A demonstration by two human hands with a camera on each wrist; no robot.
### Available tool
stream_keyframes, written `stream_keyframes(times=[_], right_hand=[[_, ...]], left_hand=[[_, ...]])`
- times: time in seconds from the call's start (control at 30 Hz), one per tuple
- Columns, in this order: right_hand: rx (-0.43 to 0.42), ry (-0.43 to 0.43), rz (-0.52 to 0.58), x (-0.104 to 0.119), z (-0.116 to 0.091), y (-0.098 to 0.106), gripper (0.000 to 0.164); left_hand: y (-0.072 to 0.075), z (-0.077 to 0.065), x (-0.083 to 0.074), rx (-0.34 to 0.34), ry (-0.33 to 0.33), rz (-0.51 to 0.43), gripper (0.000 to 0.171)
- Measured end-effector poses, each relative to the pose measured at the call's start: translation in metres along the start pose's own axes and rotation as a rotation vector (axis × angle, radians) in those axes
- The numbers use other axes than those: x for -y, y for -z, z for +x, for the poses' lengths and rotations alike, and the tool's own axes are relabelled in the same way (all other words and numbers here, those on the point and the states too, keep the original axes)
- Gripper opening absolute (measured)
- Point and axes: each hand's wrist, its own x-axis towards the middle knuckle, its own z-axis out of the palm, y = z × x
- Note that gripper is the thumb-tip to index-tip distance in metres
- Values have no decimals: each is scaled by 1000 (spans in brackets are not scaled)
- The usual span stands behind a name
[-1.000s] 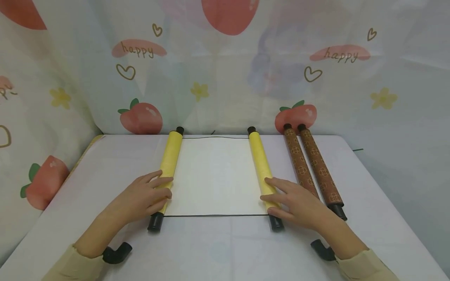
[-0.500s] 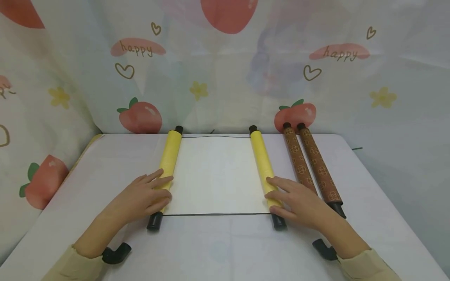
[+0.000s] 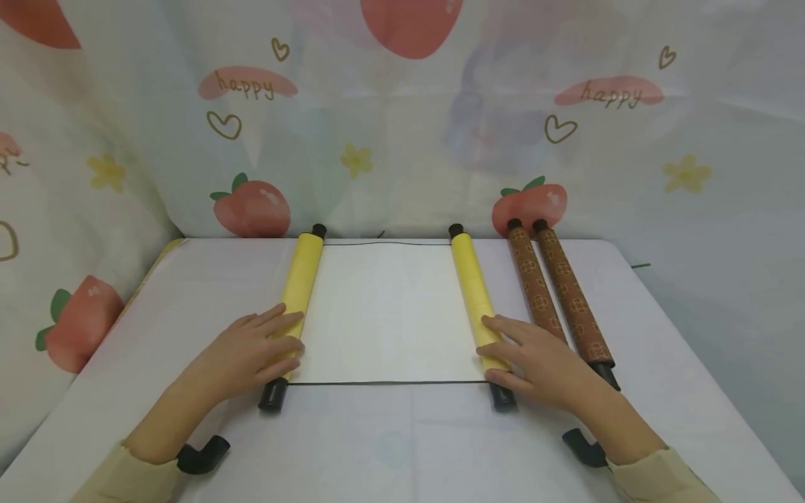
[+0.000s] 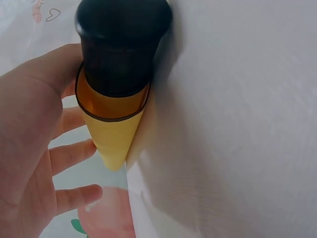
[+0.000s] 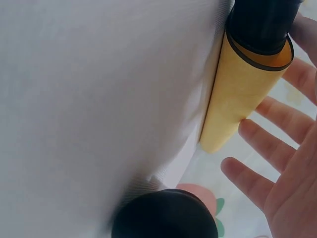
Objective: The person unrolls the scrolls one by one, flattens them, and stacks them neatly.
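Note:
A scroll lies partly unrolled on the table, its blank white sheet [image 3: 386, 314] spread between a left yellow roll [image 3: 303, 269] and a right yellow roll [image 3: 470, 272]. Black rod ends stick out of both rolls. My left hand [image 3: 248, 353] rests on the near part of the left roll, fingers extended across it. On the right roll lie the spread fingers of my right hand [image 3: 534, 360]. In the left wrist view, the thumb and fingers stand along the side of the yellow roll [image 4: 116, 136]. The right wrist view shows nearly straight fingers beside the other roll [image 5: 242, 94].
Two brown patterned rolls with black ends, the left one [image 3: 534, 279] and the right one [image 3: 572, 297], lie side by side to the right. My right hand overlaps the left one's near end. Behind the white table [image 3: 409, 447] hangs a peach-printed cloth [image 3: 402, 140].
The yellow rolls have moved apart, the right one to the right and the left one slightly left, each with its hand. More white sheet shows between them.

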Motion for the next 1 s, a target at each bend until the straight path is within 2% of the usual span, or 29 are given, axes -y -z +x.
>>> stream_keyframes(times=[0.23,0.4,0.67,0.77,0.87,1.0], right_hand=[[-14,-16,-42,1,0,-1,32],[-23,0,-43,-1,-1,-1,29],[24,-36,-39,-2,-2,0,31],[46,-60,-40,-2,-1,1,33],[52,-62,-50,-2,-1,1,32],[20,-30,-63,-4,-1,0,30]], left_hand=[[1,-2,1,-29,12,6,14],[3,-4,2,-19,23,0,20],[5,-4,2,-12,45,18,10],[3,-5,4,-4,62,25,13],[1,-5,6,-20,62,31,14],[0,-6,8,-69,40,37,10]])
